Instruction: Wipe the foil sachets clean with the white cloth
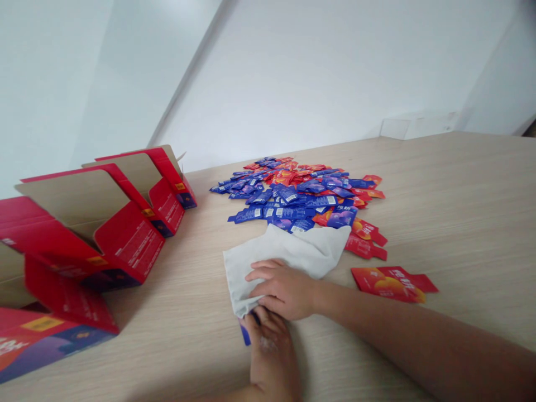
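My right hand [281, 287] lies on a pale grey cloth [293, 254] spread on the wooden table [452, 212], fingers curled over the cloth's near edge and pressing it down. My left hand [268, 349] comes up from below, just under the right hand. Its fingertips pinch a blue sachet [245, 334] that pokes out from under the cloth. Behind the cloth lies a heap of blue and red sachets [301, 195].
Several open red cardboard boxes [104, 234] stand in a row at the left. Red sachets [391, 282] lie loose to the right of the cloth. A white wall rises behind the table.
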Available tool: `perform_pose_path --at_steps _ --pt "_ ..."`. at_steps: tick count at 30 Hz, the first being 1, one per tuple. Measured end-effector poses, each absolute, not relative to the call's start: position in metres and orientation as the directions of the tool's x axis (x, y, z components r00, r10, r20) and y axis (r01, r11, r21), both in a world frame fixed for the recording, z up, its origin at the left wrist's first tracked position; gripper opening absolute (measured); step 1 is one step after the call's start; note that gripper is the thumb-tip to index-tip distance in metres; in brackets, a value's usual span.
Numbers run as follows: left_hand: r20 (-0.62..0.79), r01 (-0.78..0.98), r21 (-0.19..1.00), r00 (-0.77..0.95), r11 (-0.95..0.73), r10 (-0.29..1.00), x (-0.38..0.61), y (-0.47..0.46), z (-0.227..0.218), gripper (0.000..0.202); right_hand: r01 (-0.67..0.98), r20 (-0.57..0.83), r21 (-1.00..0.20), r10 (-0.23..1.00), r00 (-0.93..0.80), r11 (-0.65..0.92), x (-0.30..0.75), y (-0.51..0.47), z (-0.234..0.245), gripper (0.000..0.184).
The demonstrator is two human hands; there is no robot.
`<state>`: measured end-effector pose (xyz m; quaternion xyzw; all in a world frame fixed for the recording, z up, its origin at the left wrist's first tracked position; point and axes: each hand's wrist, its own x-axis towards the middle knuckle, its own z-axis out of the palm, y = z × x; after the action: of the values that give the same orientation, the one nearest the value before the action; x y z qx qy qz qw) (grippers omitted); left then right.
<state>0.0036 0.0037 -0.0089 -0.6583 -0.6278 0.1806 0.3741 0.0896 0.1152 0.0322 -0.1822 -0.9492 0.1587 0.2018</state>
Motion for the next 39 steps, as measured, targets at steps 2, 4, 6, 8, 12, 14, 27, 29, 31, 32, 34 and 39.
perform_pose_path --at_steps 2,4,6,8,12,14,27,29,31,32,34,39 --pt "0.248 0.694 -0.711 0.099 0.112 0.964 0.008 0.006 -0.013 0.037 0.278 0.327 -0.372 0.405 -0.854 0.886 0.089 0.115 0.032 0.027" --pt "0.25 0.691 -0.71 0.062 0.139 0.966 0.011 0.008 -0.016 0.038 0.309 0.319 -0.37 0.432 -0.844 0.876 0.089 0.115 0.032 0.027" --pt "0.242 0.676 -0.723 0.052 0.145 0.969 0.011 0.009 -0.017 0.038 0.356 0.306 -0.368 0.474 -0.826 0.859 0.088 0.115 0.031 0.029" --pt "0.238 0.654 -0.744 0.071 0.135 0.969 0.008 0.007 -0.015 0.038 0.403 0.293 -0.37 0.517 -0.804 0.837 0.087 0.115 0.031 0.03" --pt "0.213 0.618 -0.785 0.212 0.038 0.954 0.0 0.003 -0.011 0.036 0.464 0.29 -0.383 0.581 -0.761 0.799 0.086 0.115 0.029 0.031" --pt "0.213 0.624 -0.78 0.205 0.04 0.955 -0.001 0.003 -0.013 0.037 0.47 0.294 -0.386 0.589 -0.753 0.794 0.086 0.114 0.028 0.031" --pt "0.22 0.647 -0.752 0.063 0.129 0.973 0.007 0.007 -0.014 0.038 0.392 0.329 -0.379 0.519 -0.789 0.838 0.087 0.116 0.027 0.026" --pt "0.21 0.647 -0.76 0.156 0.06 0.965 0.002 0.005 -0.012 0.037 0.446 0.317 -0.389 0.572 -0.756 0.806 0.086 0.116 0.026 0.026" --pt "0.215 0.653 -0.757 0.223 0.018 0.951 -0.004 0.003 -0.012 0.037 0.486 0.307 -0.395 0.61 -0.73 0.78 0.085 0.115 0.026 0.026" --pt "0.218 0.653 -0.758 0.247 0.004 0.944 -0.006 0.003 -0.012 0.037 0.495 0.305 -0.397 0.619 -0.723 0.773 0.085 0.115 0.025 0.026" --pt "0.226 0.645 -0.764 0.278 -0.007 0.934 -0.009 0.002 -0.013 0.036 0.489 0.309 -0.399 0.616 -0.725 0.775 0.086 0.115 0.026 0.027" --pt "0.222 0.642 -0.766 0.261 0.002 0.94 -0.007 0.003 -0.012 0.037 0.367 0.336 -0.379 0.496 -0.801 0.849 0.089 0.116 0.027 0.025"
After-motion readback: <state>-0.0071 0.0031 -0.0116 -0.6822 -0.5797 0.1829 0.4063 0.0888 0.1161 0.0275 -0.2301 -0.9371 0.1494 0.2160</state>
